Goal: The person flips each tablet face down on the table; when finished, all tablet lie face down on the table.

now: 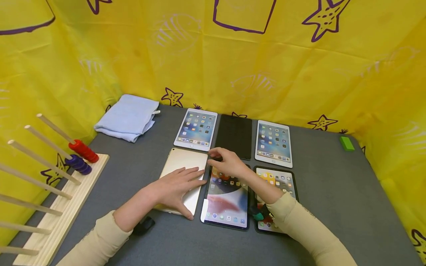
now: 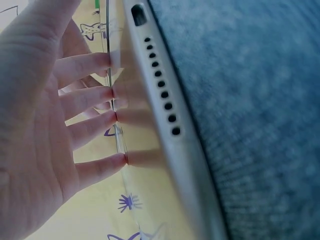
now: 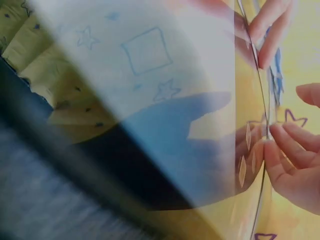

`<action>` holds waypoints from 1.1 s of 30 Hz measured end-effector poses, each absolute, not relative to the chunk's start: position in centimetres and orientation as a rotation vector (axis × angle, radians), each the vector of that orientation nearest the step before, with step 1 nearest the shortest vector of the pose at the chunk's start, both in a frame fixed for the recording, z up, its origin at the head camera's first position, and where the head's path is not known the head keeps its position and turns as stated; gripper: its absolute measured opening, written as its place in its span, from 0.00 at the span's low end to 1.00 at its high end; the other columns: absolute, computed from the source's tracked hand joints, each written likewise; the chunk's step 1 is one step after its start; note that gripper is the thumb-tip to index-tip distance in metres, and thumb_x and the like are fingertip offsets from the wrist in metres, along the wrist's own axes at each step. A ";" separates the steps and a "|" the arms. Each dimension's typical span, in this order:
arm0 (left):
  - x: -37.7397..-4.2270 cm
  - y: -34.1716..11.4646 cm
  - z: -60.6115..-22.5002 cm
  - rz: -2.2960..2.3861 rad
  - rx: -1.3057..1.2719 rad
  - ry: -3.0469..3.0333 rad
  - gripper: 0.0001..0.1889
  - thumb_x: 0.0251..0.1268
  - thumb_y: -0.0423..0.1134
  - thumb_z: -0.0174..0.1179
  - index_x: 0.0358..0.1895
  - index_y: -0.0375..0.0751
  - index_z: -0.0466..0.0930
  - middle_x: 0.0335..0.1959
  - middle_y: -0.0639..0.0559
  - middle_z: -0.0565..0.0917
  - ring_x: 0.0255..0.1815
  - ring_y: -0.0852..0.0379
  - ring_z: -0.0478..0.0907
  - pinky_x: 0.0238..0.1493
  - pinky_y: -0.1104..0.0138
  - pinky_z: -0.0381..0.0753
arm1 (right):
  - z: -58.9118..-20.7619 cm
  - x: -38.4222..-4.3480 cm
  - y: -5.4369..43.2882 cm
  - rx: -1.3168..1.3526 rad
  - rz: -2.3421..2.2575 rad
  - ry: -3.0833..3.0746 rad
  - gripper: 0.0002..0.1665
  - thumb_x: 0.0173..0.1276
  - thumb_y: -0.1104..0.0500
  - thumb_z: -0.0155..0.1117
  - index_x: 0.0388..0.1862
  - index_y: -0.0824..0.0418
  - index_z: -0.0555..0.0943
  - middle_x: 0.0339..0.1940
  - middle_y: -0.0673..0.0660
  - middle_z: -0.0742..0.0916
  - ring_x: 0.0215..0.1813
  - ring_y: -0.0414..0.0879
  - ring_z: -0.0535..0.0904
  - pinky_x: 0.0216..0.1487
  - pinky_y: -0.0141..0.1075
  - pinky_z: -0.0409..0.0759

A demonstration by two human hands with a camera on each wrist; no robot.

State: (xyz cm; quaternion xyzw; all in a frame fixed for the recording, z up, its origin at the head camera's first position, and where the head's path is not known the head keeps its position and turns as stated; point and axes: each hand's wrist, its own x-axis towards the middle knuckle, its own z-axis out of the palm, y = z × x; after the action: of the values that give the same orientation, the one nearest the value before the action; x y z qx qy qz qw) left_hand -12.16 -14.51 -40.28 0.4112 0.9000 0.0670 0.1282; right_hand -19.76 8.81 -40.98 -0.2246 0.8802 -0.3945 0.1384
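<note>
A gold-backed tablet (image 1: 188, 157) lies face down in the near row. My left hand (image 1: 179, 187) rests spread over its back; in the left wrist view the fingertips of that hand (image 2: 42, 115) touch the tablet's surface (image 2: 145, 125), near an edge with speaker holes. My right hand (image 1: 229, 162) is over the top of the middle tablet (image 1: 229, 201), whose screen is lit. Its fingers are bent, thumb apart, beside the gold tablet's upper right corner. In the right wrist view, the fingertips of the right hand (image 3: 295, 165) meet a glossy screen (image 3: 215, 165).
Behind stand two lit white tablets (image 1: 197, 127) and a dark tablet (image 1: 234, 135) between them. A lit black-framed tablet (image 1: 286, 177) lies under my right forearm. To the left are a blue cloth (image 1: 128, 114) and a wooden peg rack (image 1: 71, 207); a green block (image 1: 347, 143) sits far right.
</note>
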 end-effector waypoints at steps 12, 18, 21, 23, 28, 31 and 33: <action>-12.5 -12.9 -40.2 0.570 0.995 2.776 0.35 0.59 0.67 0.60 0.64 0.48 0.76 0.66 0.51 0.73 0.68 0.51 0.67 0.65 0.53 0.68 | -39.4 -17.8 13.2 -0.386 -1.474 2.427 0.23 0.74 0.55 0.58 0.65 0.60 0.75 0.61 0.59 0.80 0.62 0.54 0.74 0.60 0.52 0.73; -12.9 -11.2 -39.9 1.287 0.591 2.541 0.29 0.64 0.51 0.64 0.64 0.40 0.74 0.62 0.46 0.76 0.64 0.47 0.73 0.64 0.52 0.70 | -39.2 -16.2 15.9 -0.208 -1.673 2.223 0.25 0.76 0.59 0.54 0.69 0.64 0.70 0.69 0.63 0.73 0.69 0.58 0.67 0.69 0.55 0.63; -13.0 -10.7 -39.7 1.513 0.325 2.257 0.32 0.66 0.48 0.62 0.69 0.36 0.67 0.68 0.39 0.70 0.68 0.41 0.67 0.66 0.48 0.66 | -39.8 -15.3 17.4 -0.144 -1.705 2.148 0.27 0.75 0.59 0.53 0.70 0.64 0.68 0.71 0.63 0.70 0.70 0.59 0.65 0.70 0.55 0.60; -13.1 -10.5 -39.5 1.626 0.184 2.062 0.34 0.68 0.46 0.59 0.71 0.33 0.61 0.71 0.37 0.64 0.70 0.40 0.63 0.68 0.47 0.62 | -39.9 -14.5 18.1 -0.104 -1.718 2.100 0.28 0.75 0.59 0.53 0.71 0.65 0.66 0.72 0.64 0.69 0.70 0.59 0.64 0.71 0.55 0.59; -13.2 -10.3 -39.3 1.826 0.023 1.676 0.36 0.71 0.41 0.53 0.74 0.28 0.48 0.74 0.33 0.56 0.74 0.38 0.53 0.71 0.48 0.56 | -39.8 -12.8 19.4 -0.019 -1.755 2.008 0.31 0.75 0.61 0.52 0.74 0.66 0.61 0.74 0.65 0.64 0.73 0.60 0.59 0.72 0.51 0.57; -13.1 -10.2 -39.2 1.874 -0.007 1.571 0.37 0.71 0.40 0.50 0.75 0.28 0.44 0.74 0.32 0.53 0.76 0.37 0.47 0.72 0.47 0.53 | -39.6 -11.9 19.8 0.023 -1.790 1.931 0.32 0.76 0.62 0.51 0.75 0.66 0.57 0.76 0.66 0.60 0.74 0.61 0.57 0.71 0.50 0.60; -13.0 -10.0 -39.1 1.889 -0.020 1.543 0.37 0.71 0.40 0.50 0.76 0.29 0.43 0.75 0.32 0.52 0.76 0.37 0.45 0.72 0.46 0.52 | -39.4 -11.4 19.9 0.060 -1.816 1.861 0.34 0.76 0.62 0.51 0.76 0.66 0.55 0.77 0.66 0.57 0.74 0.62 0.56 0.69 0.51 0.64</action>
State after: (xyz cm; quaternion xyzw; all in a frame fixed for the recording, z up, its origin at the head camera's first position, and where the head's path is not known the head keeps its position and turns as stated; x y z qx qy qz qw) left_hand -12.99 -10.03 -39.10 -0.0079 0.5938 0.7273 0.3441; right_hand -11.38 19.88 -39.42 0.0221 0.6894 -0.6730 0.2670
